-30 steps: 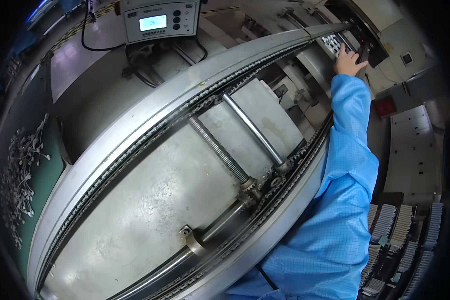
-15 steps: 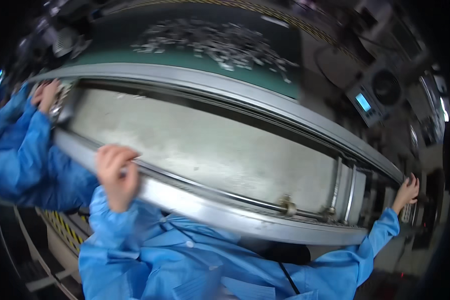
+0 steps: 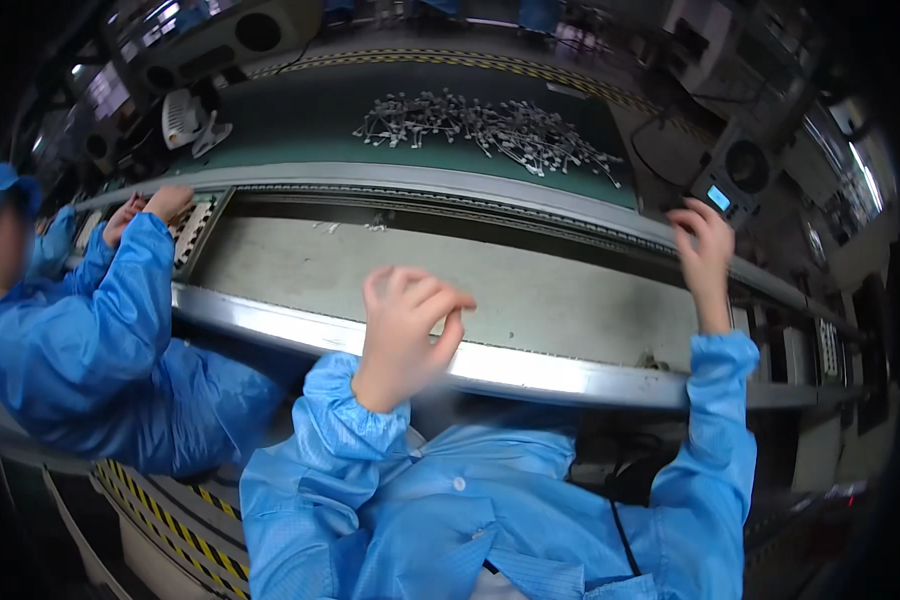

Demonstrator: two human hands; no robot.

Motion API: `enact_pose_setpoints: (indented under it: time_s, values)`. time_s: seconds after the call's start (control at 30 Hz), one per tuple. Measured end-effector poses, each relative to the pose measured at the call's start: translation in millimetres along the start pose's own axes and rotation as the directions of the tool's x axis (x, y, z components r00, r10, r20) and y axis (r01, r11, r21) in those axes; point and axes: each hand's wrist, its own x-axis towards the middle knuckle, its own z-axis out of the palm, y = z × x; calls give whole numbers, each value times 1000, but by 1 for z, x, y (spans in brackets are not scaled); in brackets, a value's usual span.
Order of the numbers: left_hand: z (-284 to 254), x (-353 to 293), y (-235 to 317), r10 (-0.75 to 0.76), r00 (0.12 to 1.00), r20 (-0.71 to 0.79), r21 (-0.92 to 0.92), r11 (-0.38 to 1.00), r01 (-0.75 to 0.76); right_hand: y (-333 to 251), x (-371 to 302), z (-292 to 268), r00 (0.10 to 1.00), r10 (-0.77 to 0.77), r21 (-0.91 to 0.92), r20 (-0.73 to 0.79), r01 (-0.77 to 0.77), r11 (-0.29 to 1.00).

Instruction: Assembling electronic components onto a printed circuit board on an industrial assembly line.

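My left hand (image 3: 410, 325) hovers over the near metal rail (image 3: 540, 372) of a long conveyor frame. Its fingers are loosely curled and slightly blurred, with a gap at the thumb and no object visible in them. My right hand (image 3: 707, 250) is raised by the far metal rail (image 3: 450, 182), toward the right. Its fingers are bent and apart, and nothing shows between them. Between the rails lies a pale flat bed (image 3: 530, 285). A few small white pieces (image 3: 375, 224) lie along the bed's far side.
Beyond the far rail, a heap of short white cables (image 3: 490, 128) covers part of a green bench (image 3: 300, 148). A co-worker in blue (image 3: 90, 330) works at the left over a tray with dark spots (image 3: 192, 232). A device with a lit screen (image 3: 718, 197) stands right.
My left hand has lifted off the near rail and moved right. My right hand has left the frame's far right end and come inward. The view has shifted too.
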Motion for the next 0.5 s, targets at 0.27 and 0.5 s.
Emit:
enact_pose_setpoints:
  time_s: [0.27,0.5]
  values:
    - [11,131,-120,219,970,104,124,965,-231,-130,66,128,965,36,9,259,-40,999]
    - [28,121,-183,163,986,-43,130,979,-156,-130,60,166,963,107,-5,248,-109,994]
